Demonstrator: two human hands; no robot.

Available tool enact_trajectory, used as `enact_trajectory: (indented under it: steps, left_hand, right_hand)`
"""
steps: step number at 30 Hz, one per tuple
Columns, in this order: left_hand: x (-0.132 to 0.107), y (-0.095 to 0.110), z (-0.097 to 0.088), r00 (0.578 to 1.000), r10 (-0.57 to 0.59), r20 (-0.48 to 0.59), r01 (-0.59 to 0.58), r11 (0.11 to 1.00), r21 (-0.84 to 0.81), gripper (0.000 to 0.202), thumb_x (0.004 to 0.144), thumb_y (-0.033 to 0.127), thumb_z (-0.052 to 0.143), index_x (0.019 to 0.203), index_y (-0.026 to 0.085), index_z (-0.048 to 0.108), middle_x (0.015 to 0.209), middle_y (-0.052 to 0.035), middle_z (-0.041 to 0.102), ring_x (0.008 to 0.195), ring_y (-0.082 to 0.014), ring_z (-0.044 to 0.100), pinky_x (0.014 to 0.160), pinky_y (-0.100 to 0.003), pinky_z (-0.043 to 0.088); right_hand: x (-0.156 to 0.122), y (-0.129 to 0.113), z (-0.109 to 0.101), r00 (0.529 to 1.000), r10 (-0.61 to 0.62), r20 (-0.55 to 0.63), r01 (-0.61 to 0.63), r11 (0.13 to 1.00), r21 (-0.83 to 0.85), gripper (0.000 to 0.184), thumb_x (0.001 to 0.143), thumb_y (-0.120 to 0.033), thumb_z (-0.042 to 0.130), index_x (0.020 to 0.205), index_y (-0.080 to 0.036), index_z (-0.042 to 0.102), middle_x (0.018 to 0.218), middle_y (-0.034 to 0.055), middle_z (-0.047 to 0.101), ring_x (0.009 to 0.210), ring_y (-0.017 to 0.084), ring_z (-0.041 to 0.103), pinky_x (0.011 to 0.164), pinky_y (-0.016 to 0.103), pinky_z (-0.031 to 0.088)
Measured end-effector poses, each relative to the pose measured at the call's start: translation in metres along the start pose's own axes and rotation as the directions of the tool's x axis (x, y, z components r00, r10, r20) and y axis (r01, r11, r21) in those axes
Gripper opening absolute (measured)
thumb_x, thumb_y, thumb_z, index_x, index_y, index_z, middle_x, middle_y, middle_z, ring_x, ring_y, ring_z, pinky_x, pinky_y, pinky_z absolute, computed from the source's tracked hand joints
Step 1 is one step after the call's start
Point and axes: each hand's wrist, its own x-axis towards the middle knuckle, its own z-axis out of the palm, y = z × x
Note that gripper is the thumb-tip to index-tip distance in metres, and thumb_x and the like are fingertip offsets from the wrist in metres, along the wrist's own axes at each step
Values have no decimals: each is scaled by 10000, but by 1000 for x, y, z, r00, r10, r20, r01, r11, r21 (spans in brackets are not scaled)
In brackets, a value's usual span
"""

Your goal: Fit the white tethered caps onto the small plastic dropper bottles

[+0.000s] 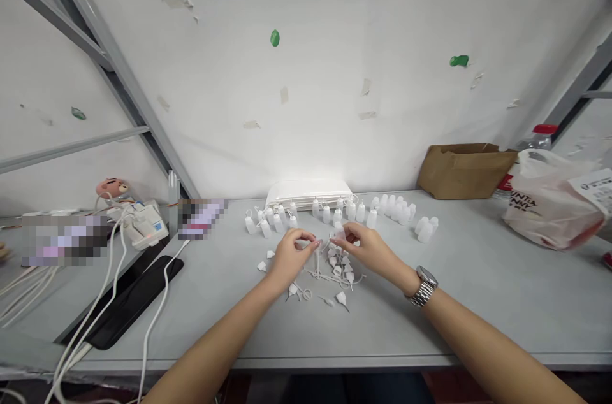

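Both hands meet over a pile of small parts at the middle of the table. My left hand (294,255) is closed in a pinch at a small whitish piece, too small to make out. A little to the right, my right hand (362,245) has its fingers closed around a small translucent plastic bottle (338,229), partly covered by the fingers. Beneath them lie white caps with needle tips (341,297) and thin white straps with rings (307,294). Behind the hands stand several small capped bottles (278,222), some with straps attached.
More small bottles without visible tips (393,208) stand at the right. Behind is a white stack (308,190) against the wall. A cardboard box (466,171) and plastic bag (549,206) occupy the right side. Cables (115,264), a black phone-like slab (136,302) and a blurred-out screen (203,218) lie left.
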Motion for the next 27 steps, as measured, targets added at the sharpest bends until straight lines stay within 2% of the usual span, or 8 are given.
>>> enact_trajectory:
  steps: [3,5,7,10,18,21,27]
  left_hand:
    - [1,1,0,996,-50,-71,29,961,-275,176,669,334,623,667,166,570,907,-73,639,925,-201,570,791,-321,415]
    - [0,2,1,995,-93,-29,71,896,-438,186,659,328,637,672,160,560,894,-81,661,925,-206,586,824,-340,416]
    - [-3,2,4,988,-151,30,144,835,-531,203,660,339,639,700,159,555,860,-78,677,882,-204,606,821,-355,426]
    - [-5,2,6,974,-219,49,209,806,-554,241,675,382,623,744,158,565,815,-72,688,827,-197,621,813,-363,432]
    - [-4,8,3,971,-227,80,226,741,-632,274,680,401,617,804,162,565,883,-90,698,838,-209,634,797,-363,446]
    - [-4,7,2,963,-251,97,255,735,-628,296,642,379,655,836,167,584,900,-86,697,820,-217,638,766,-364,460]
    - [-4,7,1,967,-234,100,247,774,-582,272,633,353,665,825,160,676,949,-83,687,953,-238,591,855,-363,422]
  right_hand:
    - [-4,-9,8,999,-33,33,30,996,82,241,780,-418,515,764,-182,561,707,6,563,634,129,500,581,242,399]
    - [-6,-12,14,997,-39,61,33,994,102,256,786,-425,505,797,-181,583,714,9,571,640,131,501,585,245,397]
    - [-8,-13,19,996,-34,83,24,993,113,267,806,-420,475,811,-179,590,676,1,567,609,126,490,565,242,386]
    - [-8,-11,24,996,-11,83,2,994,109,276,825,-407,444,792,-173,588,620,-12,547,557,114,459,524,233,362]
    - [-7,-5,25,1000,-14,-13,14,999,-37,272,808,-410,470,746,-172,586,609,-1,540,536,117,449,502,235,344]
    - [-7,-3,26,998,-57,-36,53,992,-114,262,813,-402,470,747,-174,582,622,7,547,549,126,467,520,243,359]
    - [-10,-2,27,978,-200,-63,180,955,-234,233,846,-351,442,869,-173,590,695,40,551,634,154,502,585,268,407]
